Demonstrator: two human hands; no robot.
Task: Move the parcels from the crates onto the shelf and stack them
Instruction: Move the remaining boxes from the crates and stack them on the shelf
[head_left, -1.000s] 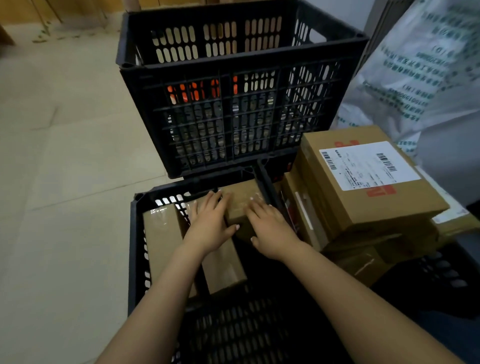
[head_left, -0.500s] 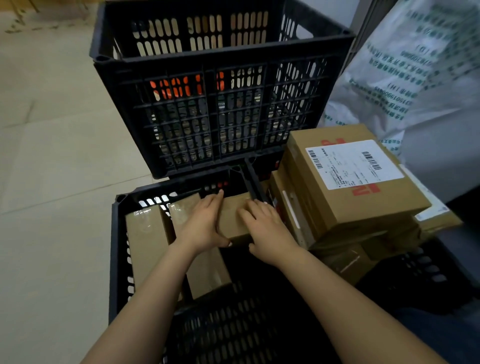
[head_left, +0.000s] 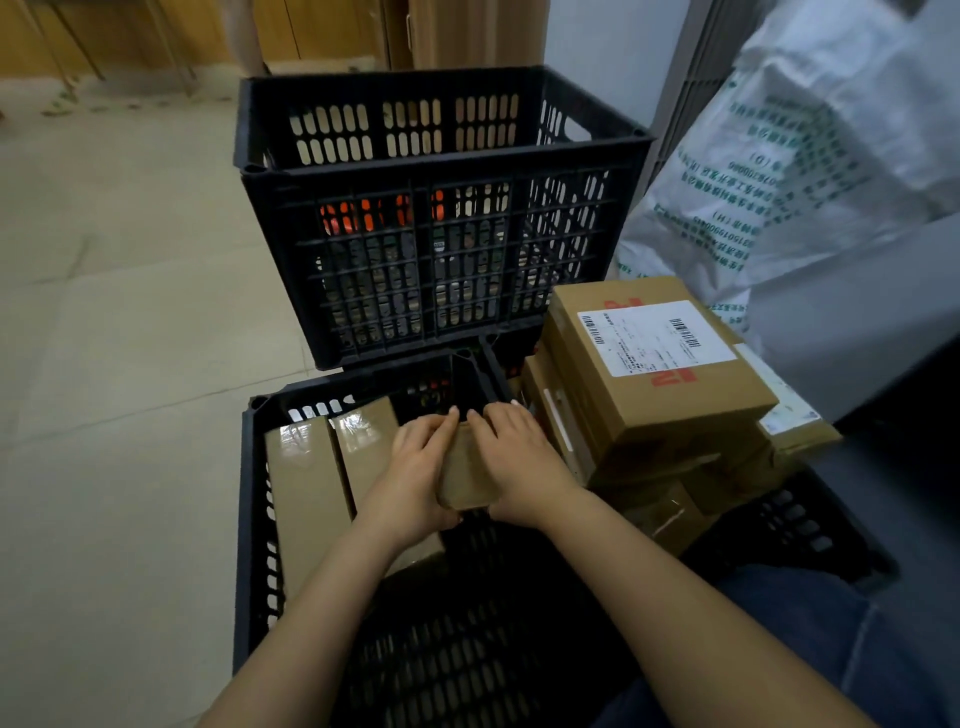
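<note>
A small brown parcel (head_left: 465, 478) is gripped from both sides, my left hand (head_left: 413, 475) on its left face and my right hand (head_left: 519, 462) on its right. It is tilted up above the floor of the near black crate (head_left: 249, 499). Two long taped parcels (head_left: 306, 493) stand along that crate's left wall. To the right, a large labelled parcel (head_left: 654, 364) tops a stack of brown parcels (head_left: 675, 467) in a second crate (head_left: 810, 525).
A tall black crate (head_left: 441, 176) with goods inside stands behind the near one. A white printed sack (head_left: 779, 171) leans at the right, with a grey surface (head_left: 852, 306) below it. Pale tiled floor (head_left: 114, 364) lies to the left. Wooden furniture stands at the back.
Both hands have closed around the small parcel and pulled it up and toward me, away from the crate's far wall. The camera view has tilted up.
</note>
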